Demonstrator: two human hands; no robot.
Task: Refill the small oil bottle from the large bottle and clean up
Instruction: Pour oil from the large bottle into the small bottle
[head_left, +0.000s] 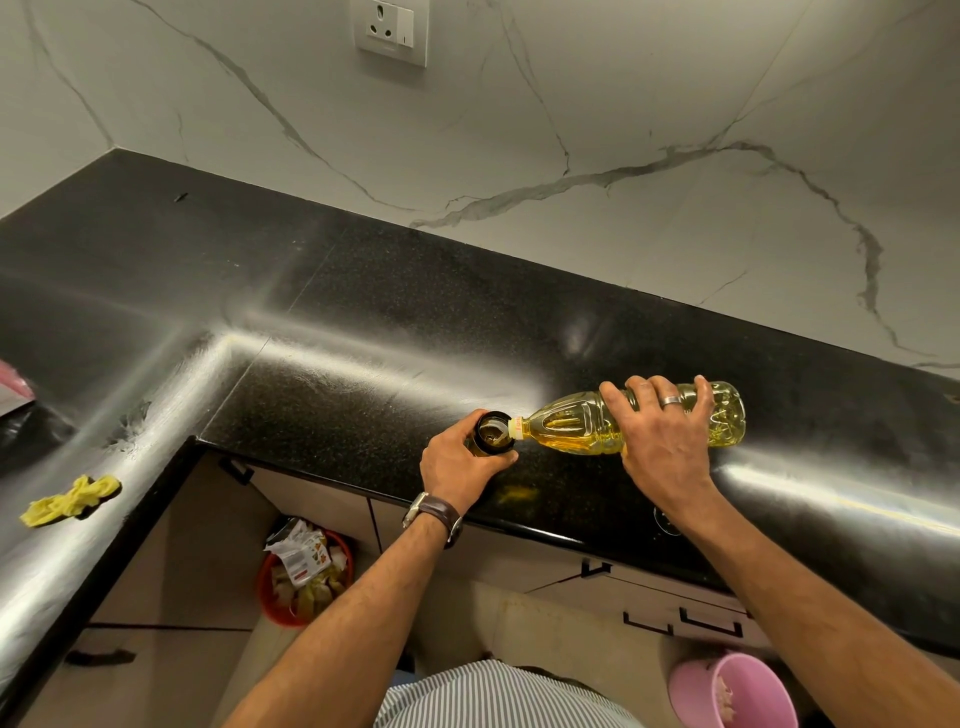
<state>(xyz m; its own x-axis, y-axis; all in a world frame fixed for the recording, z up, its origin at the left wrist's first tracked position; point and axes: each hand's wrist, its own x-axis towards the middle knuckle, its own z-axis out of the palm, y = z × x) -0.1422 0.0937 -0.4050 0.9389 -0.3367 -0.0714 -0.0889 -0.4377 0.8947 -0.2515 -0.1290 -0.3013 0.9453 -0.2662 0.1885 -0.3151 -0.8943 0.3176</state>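
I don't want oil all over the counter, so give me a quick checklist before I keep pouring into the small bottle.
1. Large bottle mouth at the small bottle opening: ok.
2. Left hand grips the small bottle: ok.
3. Right hand grips the large bottle: ok.
4. Fill level in the small bottle: cannot tell.
5. Counter free of spills: not ok, yellowish smear near the front edge.
6. Yellow cloth close by: not ok, far left.
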